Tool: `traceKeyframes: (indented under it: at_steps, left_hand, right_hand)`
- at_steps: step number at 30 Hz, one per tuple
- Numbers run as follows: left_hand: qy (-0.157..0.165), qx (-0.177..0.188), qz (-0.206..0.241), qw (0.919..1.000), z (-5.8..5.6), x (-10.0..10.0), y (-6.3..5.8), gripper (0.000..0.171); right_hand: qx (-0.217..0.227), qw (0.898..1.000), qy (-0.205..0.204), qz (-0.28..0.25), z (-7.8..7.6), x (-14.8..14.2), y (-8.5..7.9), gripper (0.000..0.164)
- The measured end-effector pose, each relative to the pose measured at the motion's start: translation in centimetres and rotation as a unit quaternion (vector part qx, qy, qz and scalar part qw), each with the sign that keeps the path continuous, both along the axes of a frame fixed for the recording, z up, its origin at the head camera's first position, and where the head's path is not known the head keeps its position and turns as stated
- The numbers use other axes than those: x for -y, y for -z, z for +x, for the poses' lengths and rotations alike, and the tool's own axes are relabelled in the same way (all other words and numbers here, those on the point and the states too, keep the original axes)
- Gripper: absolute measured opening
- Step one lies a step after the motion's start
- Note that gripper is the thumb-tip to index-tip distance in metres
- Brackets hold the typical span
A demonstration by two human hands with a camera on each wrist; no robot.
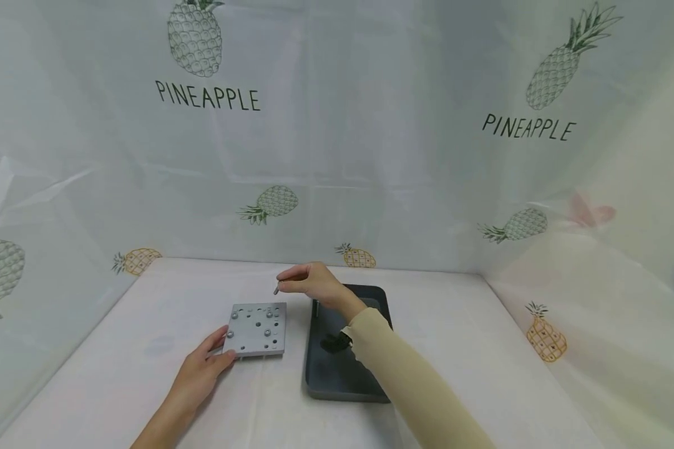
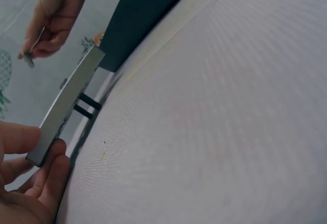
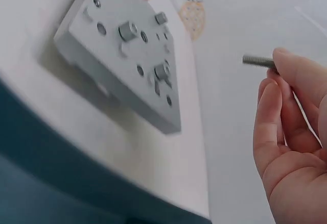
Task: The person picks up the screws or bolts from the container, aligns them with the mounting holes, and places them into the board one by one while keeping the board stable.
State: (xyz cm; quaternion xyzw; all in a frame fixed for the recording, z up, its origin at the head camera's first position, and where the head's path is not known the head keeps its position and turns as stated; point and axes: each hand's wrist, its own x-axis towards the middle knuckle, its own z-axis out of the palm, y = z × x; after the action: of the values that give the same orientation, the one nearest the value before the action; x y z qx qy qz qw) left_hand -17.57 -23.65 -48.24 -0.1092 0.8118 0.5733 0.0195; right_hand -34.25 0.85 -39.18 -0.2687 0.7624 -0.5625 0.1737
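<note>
A grey metal plate (image 1: 247,325), drilled with several holes, lies near the middle of the table. Several socket-head screws (image 3: 128,30) stand up from its face. Two dark pins (image 2: 90,100) show beneath it in the left wrist view, and its edge is raised off the cloth. My left hand (image 1: 202,368) grips the plate's near left corner, thumb on one face and fingers underneath. Above the plate's far right side, my right hand (image 1: 317,284) pinches a small threaded screw (image 3: 258,60) between thumb and fingertips. The screw's threaded end sticks out, apart from the plate.
To the right of the plate is a dark rectangular tray (image 1: 345,396), partly covered by my right forearm. A small metal piece (image 1: 317,308) is by the tray's left wall. White pineapple-printed sheeting (image 1: 371,156) hangs behind the table.
</note>
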Motion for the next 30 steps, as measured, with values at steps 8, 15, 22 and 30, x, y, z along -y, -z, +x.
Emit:
traceKeyframes:
  at_steps: [8,15,22,30]
  left_hand:
    - [0.003,-0.006,-0.004,1.0,0.0,0.0,0.1,0.073]
    - [0.005,-0.006,0.005,1.0,0.1,0.0,0.1,0.072]
    - [0.002,-0.003,0.006,1.0,0.0,0.1,0.1,0.072]
    - [0.004,-0.006,0.006,1.0,0.0,0.2,0.1,0.071]
  right_hand:
    - [-0.02,0.999,-0.013,0.029,-0.3,3.2,1.1,0.02]
    - [-0.026,0.999,-0.035,0.031,-1.1,4.8,2.2,0.023]
    - [-0.027,0.997,-0.044,0.049,-1.3,6.2,2.9,0.022]
    - [-0.064,0.994,-0.044,0.071,-1.1,7.6,3.7,0.019]
